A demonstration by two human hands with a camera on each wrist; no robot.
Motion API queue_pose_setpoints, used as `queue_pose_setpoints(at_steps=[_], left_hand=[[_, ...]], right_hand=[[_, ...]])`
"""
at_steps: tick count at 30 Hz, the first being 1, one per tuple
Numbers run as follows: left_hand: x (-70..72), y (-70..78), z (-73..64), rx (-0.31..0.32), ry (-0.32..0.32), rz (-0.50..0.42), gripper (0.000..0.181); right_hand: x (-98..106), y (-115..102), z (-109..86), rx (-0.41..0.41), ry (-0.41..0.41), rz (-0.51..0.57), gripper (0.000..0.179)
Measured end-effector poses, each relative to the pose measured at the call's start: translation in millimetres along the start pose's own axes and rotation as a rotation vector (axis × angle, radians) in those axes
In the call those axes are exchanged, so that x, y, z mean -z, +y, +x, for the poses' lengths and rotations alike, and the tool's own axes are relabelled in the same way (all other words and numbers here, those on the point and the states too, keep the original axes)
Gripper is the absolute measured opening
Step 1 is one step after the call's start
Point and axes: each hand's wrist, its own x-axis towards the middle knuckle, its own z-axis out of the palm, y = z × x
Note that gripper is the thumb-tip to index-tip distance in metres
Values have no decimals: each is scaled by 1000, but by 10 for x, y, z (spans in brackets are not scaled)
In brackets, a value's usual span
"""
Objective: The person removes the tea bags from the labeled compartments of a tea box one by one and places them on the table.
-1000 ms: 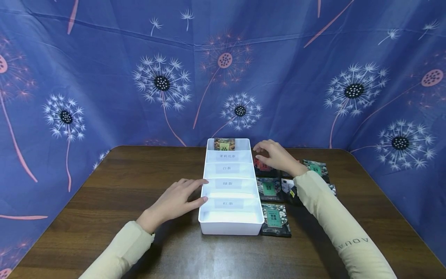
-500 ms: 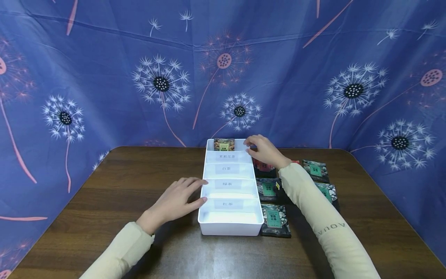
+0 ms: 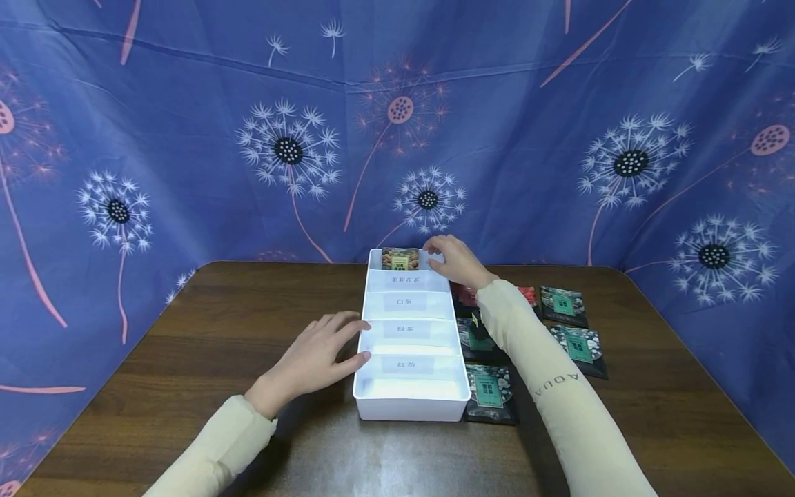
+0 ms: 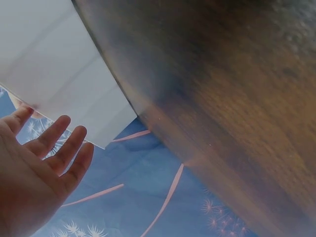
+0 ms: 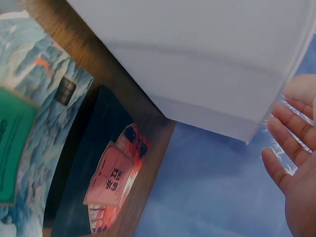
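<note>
A white compartment box (image 3: 413, 408) stands in the middle of the table in the head view, with labels in Chinese on its dividers. In its back compartment a tea sachet with a yellow-green label (image 3: 399, 259) stands at the left. My left hand (image 3: 310, 355) touches the box's left rim with thumb and fingertips, fingers spread. At the back right corner my right hand (image 3: 462, 261) reaches over the rim, fingers loosely bent. The right wrist view shows this hand (image 5: 301, 173) beside the box wall, with nothing visible in its grasp.
Right of the box lie several dark tea sachets: a green-labelled sachet (image 3: 491, 393) in front, two more green-labelled sachets (image 3: 563, 304) farther right, and a red-labelled sachet (image 5: 113, 177) partly under the right forearm. A blue dandelion-print cloth (image 3: 522, 124) hangs behind the table.
My right hand has moved left from above the sachets to the box's back right corner. The left hand and the box have stayed in place.
</note>
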Motion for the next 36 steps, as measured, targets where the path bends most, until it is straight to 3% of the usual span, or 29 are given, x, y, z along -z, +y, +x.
queue_pose_setpoints(at_steps=[12, 23, 36], left_hand=[[-10, 11, 29, -13, 2, 13, 61], [-8, 14, 42, 2, -10, 2, 64], [-14, 20, 36, 15, -14, -10, 62]], right_hand=[[-55, -36, 124, -57, -73, -9, 30], [-55, 8, 215, -136, -101, 67, 35], [-127, -34, 232, -104, -113, 26, 37]])
